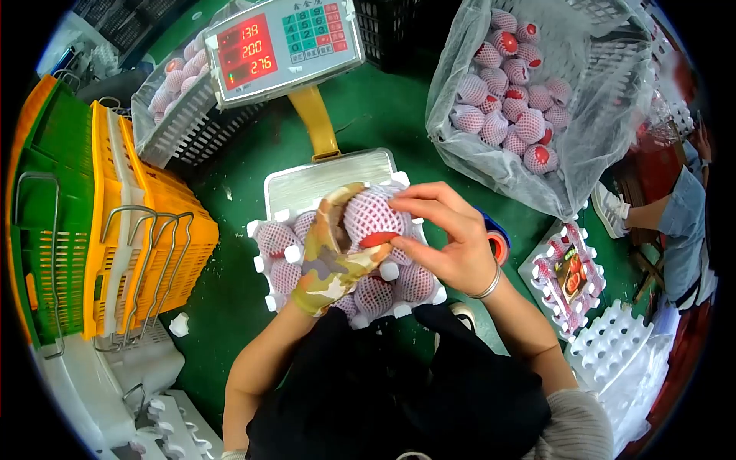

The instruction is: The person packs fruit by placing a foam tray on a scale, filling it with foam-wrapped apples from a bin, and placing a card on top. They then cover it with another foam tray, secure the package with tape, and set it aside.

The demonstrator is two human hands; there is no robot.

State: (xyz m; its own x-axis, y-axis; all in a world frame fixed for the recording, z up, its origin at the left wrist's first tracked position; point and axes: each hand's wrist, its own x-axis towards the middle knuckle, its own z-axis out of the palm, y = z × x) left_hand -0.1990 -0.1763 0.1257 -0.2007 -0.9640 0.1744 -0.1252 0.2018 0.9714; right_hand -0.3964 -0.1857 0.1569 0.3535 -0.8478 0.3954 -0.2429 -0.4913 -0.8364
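Note:
My left hand [330,257], in a camouflage-patterned glove, cups a round red fruit [376,218] in a pink-and-white foam net. A strip of red skin shows below the net's edge. The thumb and fingertips of my bare right hand [452,238] are on the fruit's right side, at the net. Beneath both hands lies a white foam tray [268,295] with several netted fruits [373,295] in its hollows. Part of the tray is hidden by my hands. Behind it is the metal platform [330,180] of a scale.
The scale's display [287,46] glows red. A plastic-lined crate [590,84] of netted fruits stands back right. Yellow crates [184,261] are stacked left. A filled tray [548,299] with a picture card and empty foam trays [613,337] lie right. Another person's leg [682,230] shows far right.

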